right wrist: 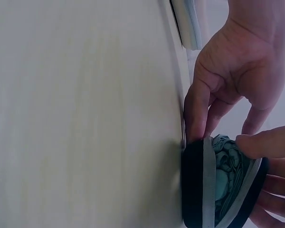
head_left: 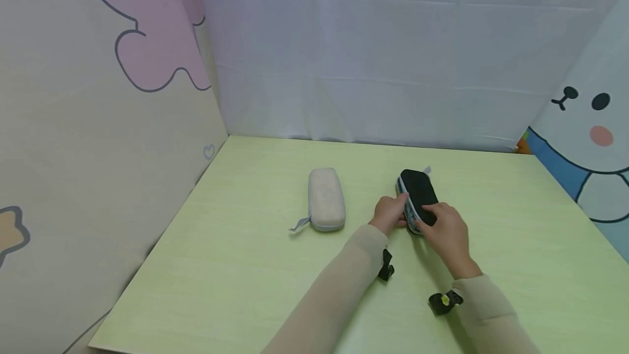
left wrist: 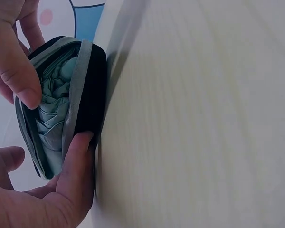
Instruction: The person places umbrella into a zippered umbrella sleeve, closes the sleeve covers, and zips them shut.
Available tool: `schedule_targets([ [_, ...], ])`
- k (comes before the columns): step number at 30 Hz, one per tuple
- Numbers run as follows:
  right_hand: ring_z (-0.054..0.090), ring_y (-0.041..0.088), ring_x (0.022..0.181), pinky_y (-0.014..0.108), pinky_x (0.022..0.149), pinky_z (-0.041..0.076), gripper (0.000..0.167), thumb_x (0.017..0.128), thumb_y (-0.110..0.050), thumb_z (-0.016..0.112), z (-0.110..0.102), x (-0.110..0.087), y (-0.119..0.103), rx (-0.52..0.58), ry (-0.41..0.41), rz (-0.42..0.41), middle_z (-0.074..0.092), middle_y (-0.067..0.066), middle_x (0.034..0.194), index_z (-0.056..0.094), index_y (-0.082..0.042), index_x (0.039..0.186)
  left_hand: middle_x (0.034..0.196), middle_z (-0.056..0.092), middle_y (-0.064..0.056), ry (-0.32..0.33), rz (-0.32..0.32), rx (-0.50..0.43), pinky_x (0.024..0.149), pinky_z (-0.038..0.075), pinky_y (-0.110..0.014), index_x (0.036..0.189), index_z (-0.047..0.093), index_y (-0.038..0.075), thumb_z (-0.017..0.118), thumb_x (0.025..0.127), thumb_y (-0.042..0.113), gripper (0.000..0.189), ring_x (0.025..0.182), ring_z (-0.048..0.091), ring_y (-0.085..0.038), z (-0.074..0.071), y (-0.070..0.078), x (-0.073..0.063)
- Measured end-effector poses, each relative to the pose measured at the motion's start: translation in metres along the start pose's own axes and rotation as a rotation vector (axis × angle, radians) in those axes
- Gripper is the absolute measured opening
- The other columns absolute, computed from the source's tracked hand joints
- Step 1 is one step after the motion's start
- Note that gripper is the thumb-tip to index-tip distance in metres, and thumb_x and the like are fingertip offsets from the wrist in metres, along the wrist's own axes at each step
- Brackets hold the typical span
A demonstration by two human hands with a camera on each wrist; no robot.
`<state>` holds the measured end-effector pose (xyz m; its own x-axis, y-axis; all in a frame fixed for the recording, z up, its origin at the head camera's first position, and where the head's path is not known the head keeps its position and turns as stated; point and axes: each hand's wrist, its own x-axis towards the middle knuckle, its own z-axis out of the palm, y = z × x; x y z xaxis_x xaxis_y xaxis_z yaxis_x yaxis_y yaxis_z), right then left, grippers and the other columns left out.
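A black zip case (head_left: 419, 193) with a pale zipper edge stands on the right half of the table, its zipper side parted. Inside it lies a bundle of pleated teal fabric (left wrist: 54, 114) with a rounded end, looking like a folded compact umbrella. My left hand (head_left: 390, 212) grips the case's near left side, a finger against its lower shell. With thumb and fingers, my right hand (head_left: 447, 231) holds the lid at the near right; the thumb lies on the lid's edge by the opening. A whitish zip case (head_left: 326, 198) with a grey pull loop lies to the left, apart from both hands.
The pale yellow-green table (head_left: 221, 266) meets a white cloth backdrop (head_left: 383, 59) at the far edge. Walls with cartoon figures (head_left: 600, 101) stand at both sides. Black wrist straps (head_left: 444, 302) sit at the sleeve cuffs.
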<state>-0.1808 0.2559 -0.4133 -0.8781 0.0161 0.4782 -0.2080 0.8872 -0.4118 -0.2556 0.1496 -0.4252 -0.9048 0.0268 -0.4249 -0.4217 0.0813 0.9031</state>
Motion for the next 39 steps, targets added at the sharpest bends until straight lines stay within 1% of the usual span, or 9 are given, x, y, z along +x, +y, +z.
schedule_targets([
  [4, 0.054, 0.04, 0.09, 0.052, 0.076, 0.043, 0.038, 0.068, -0.007, 0.08, 0.001, 0.0, 0.0, -0.004, -0.005, -0.008, 0.061, 0.024, 0.095, 0.066, 0.009, 0.099, 0.068, 0.058, -0.006, 0.0, 0.007, 0.015, 0.057, 0.053, -0.031, 0.097, 0.063, 0.002, 0.065, 0.085, 0.041, 0.041, 0.055, 0.061, -0.018, -0.001, 0.001, -0.001],
  [9, 0.055, 0.04, 0.09, 0.052, 0.075, 0.043, 0.039, 0.066, -0.008, 0.081, 0.001, 0.0, -0.001, -0.005, -0.031, -0.013, 0.062, 0.022, 0.094, 0.066, 0.009, 0.098, 0.069, 0.057, -0.003, 0.016, 0.056, 0.066, 0.057, 0.053, -0.03, 0.089, 0.064, 0.002, 0.071, 0.082, 0.037, 0.036, 0.057, 0.061, -0.017, -0.001, 0.0, -0.004],
  [13, 0.056, 0.039, 0.089, 0.051, 0.074, 0.044, 0.039, 0.065, -0.008, 0.081, 0.002, 0.0, -0.001, -0.004, -0.032, -0.01, 0.062, 0.021, 0.094, 0.067, 0.009, 0.097, 0.07, 0.056, -0.003, 0.024, 0.083, 0.057, 0.056, 0.053, -0.031, 0.087, 0.064, 0.003, 0.074, 0.079, 0.035, 0.035, 0.056, 0.06, -0.017, -0.001, -0.001, -0.007],
  [19, 0.055, 0.038, 0.089, 0.051, 0.073, 0.044, 0.039, 0.066, -0.008, 0.082, 0.003, 0.0, 0.001, -0.011, -0.057, -0.012, 0.061, 0.021, 0.095, 0.067, 0.009, 0.097, 0.07, 0.055, -0.003, 0.033, 0.08, 0.055, 0.056, 0.052, -0.03, 0.084, 0.062, 0.005, 0.077, 0.077, 0.033, 0.032, 0.054, 0.058, -0.015, 0.0, -0.002, -0.006],
  [24, 0.054, 0.039, 0.094, 0.052, 0.078, 0.043, 0.037, 0.072, -0.012, 0.079, -0.002, 0.001, 0.002, 0.021, -0.134, -0.004, 0.06, 0.022, 0.1, 0.066, 0.008, 0.101, 0.071, 0.055, -0.004, 0.043, 0.065, 0.07, 0.056, 0.052, -0.03, 0.083, 0.062, 0.004, 0.077, 0.077, 0.029, 0.03, 0.056, 0.06, -0.017, -0.001, 0.0, -0.007],
  [26, 0.055, 0.039, 0.096, 0.052, 0.08, 0.043, 0.035, 0.078, -0.015, 0.075, -0.008, 0.002, 0.004, 0.095, -0.168, 0.045, 0.061, 0.022, 0.102, 0.066, 0.007, 0.104, 0.072, 0.055, -0.004, 0.045, 0.058, 0.066, 0.057, 0.053, -0.031, 0.085, 0.061, 0.004, 0.076, 0.078, 0.028, 0.03, 0.057, 0.06, -0.017, -0.001, 0.001, -0.007],
  [29, 0.058, 0.038, 0.097, 0.049, 0.08, 0.045, 0.034, 0.086, -0.019, 0.068, -0.016, 0.004, 0.008, 0.207, -0.171, 0.175, 0.062, 0.023, 0.105, 0.064, 0.005, 0.109, 0.074, 0.055, -0.003, 0.05, 0.05, 0.067, 0.057, 0.053, -0.031, 0.087, 0.061, 0.003, 0.077, 0.077, 0.027, 0.03, 0.057, 0.059, -0.015, 0.0, 0.001, -0.006],
  [34, 0.056, 0.037, 0.102, 0.044, 0.079, 0.045, 0.039, 0.092, -0.021, 0.058, -0.023, 0.008, 0.02, 0.257, -0.122, 0.429, 0.059, 0.025, 0.114, 0.057, 0.006, 0.12, 0.077, 0.058, -0.003, 0.054, 0.027, 0.084, 0.059, 0.053, -0.03, 0.089, 0.061, 0.003, 0.077, 0.077, 0.026, 0.031, 0.058, 0.062, -0.017, 0.002, 0.001, -0.004],
  [39, 0.05, 0.041, 0.109, 0.048, 0.087, 0.042, 0.06, 0.097, -0.036, 0.045, -0.022, 0.008, 0.028, 0.333, -0.293, 0.577, 0.043, 0.031, 0.129, 0.037, 0.01, 0.135, 0.078, 0.058, -0.004, 0.054, 0.022, 0.099, 0.057, 0.052, -0.027, 0.092, 0.06, 0.001, 0.076, 0.077, 0.025, 0.032, 0.056, 0.062, -0.016, 0.001, 0.004, -0.006],
])
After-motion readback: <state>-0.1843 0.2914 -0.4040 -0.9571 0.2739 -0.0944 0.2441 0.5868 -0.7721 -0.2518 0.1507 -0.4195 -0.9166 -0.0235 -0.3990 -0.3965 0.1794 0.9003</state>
